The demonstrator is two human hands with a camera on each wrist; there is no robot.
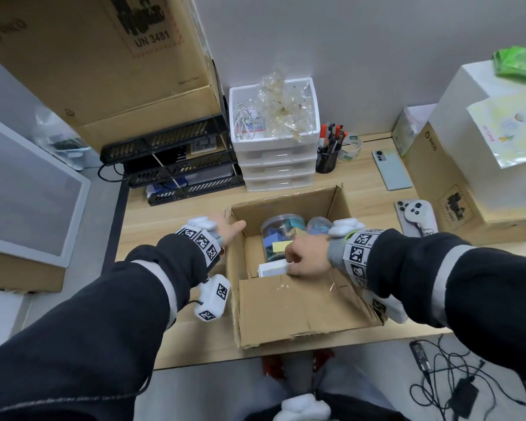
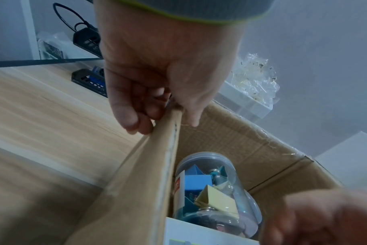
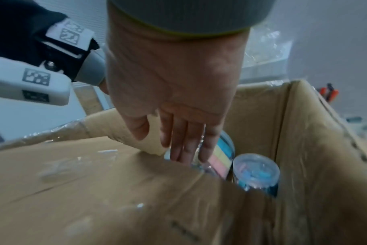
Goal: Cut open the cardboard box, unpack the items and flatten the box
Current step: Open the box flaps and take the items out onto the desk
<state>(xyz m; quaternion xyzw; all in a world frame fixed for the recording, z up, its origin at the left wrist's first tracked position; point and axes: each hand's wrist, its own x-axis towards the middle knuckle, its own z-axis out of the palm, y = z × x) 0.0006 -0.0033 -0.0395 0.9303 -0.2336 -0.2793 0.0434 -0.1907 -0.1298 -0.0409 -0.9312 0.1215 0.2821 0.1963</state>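
Note:
The cardboard box stands open on the wooden desk, its near flap folded inward. My left hand grips the box's left wall near the far corner, thumb inside and fingers curled outside. My right hand reaches into the box with straight fingers. Their tips are hidden behind the near flap, close to a white pack. Inside lie a clear jar of coloured clips, a second clear jar and a pack of pastel notes.
Behind the box stand a white drawer unit, a pen cup and a tape roll. Two phones and a white controller lie at the right beside a brown carton. Black trays sit at the back left.

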